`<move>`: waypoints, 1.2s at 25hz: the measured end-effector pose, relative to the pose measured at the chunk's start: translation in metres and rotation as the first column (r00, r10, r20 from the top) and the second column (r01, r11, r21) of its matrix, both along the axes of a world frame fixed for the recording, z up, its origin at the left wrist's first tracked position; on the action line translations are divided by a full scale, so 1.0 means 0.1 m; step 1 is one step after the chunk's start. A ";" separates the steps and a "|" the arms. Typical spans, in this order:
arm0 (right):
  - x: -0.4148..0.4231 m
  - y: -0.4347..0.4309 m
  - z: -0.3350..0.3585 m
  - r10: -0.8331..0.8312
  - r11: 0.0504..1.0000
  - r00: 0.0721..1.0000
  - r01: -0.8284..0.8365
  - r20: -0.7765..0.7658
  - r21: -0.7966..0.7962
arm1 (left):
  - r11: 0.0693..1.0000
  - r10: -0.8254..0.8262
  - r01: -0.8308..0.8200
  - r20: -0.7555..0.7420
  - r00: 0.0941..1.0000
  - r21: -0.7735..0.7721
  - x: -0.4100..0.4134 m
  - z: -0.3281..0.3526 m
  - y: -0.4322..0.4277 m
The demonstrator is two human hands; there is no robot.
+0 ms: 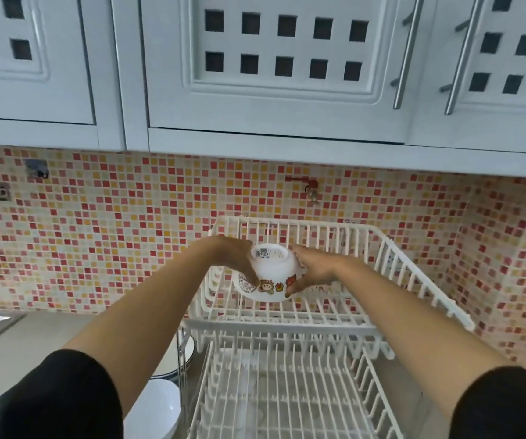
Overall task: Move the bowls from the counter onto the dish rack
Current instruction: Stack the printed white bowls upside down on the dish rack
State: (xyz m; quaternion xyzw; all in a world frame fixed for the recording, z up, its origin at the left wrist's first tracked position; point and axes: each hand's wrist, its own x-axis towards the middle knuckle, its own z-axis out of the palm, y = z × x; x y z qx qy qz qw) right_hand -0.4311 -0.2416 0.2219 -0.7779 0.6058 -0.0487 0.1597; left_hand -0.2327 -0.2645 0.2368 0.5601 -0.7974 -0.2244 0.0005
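Both hands, left and right, clasp an upturned white bowl between them, over the rack's upper tier. More bowls sit on the counter at left.

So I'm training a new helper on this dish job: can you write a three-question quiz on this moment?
1. True or false: the white bowl is held upside down.
2. Over which tier of the dish rack is the bowl held? A) upper B) lower
3. How many hands grip the bowl?

Key:
1. True; its base faces up.
2. A.
3. Two: the left hand and right hand on opposite sides. More bowls wait on the counter, left of the rack.
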 end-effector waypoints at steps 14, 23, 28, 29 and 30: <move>2.60 0.86 0.14 0.224 0.900 0.959 -0.136 0.172 -0.415 | 0.864 0.194 -0.358 -0.422 0.886 -0.354 2.30 -0.07 1.01; 3.93 1.38 -2.70 0.025 0.967 0.995 -0.048 0.093 0.249 | 0.818 0.572 -0.575 0.063 0.818 0.031 4.00 -2.72 1.87; 4.07 1.64 -3.31 -0.162 0.891 0.950 0.025 0.265 0.454 | 0.793 0.582 -0.579 0.045 0.812 0.190 3.95 -3.29 2.13; 4.08 1.66 -3.34 -0.200 0.882 0.936 0.043 0.290 0.468 | 0.780 0.600 -0.589 0.014 0.800 0.209 3.91 -3.33 2.14; 4.07 1.67 -3.33 -0.230 0.881 0.924 0.064 0.306 0.469 | 0.758 0.633 -0.614 -0.018 0.774 0.222 3.87 -3.31 2.13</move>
